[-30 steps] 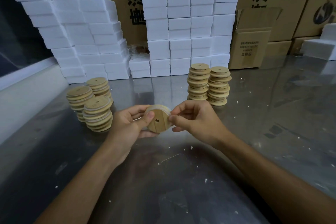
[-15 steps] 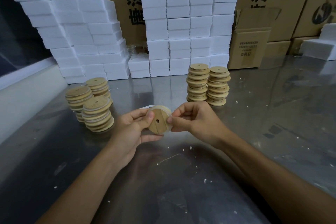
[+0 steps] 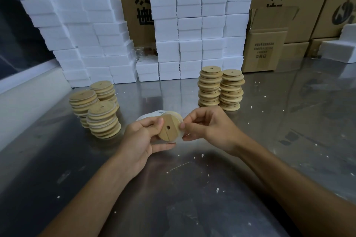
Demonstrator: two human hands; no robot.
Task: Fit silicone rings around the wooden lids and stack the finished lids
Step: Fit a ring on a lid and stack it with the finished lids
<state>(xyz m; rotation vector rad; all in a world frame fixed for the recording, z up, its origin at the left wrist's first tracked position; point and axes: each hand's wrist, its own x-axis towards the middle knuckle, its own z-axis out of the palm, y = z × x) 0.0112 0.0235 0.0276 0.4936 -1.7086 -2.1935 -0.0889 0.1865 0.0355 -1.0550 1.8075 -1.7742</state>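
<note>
A wooden lid point(image 3: 169, 128) is held on edge above the steel counter point(image 3: 289, 131), its drilled face turned toward the camera. The left hand point(image 3: 140, 136) is clenched on the lid's left edge, thumb on the face and fingers behind. The right hand point(image 3: 210, 128) pinches the translucent silicone ring point(image 3: 179, 134) against the lid's right rim (how much of the ring is seated cannot be told). Three stacks of lids with rings point(image 3: 100, 107) stand at the left of the counter, two stacks of bare lids point(image 3: 219, 88) at the right behind the hands. White foam blocks point(image 3: 192, 25) and cardboard cartons point(image 3: 265, 52) are piled along the back edge.
</note>
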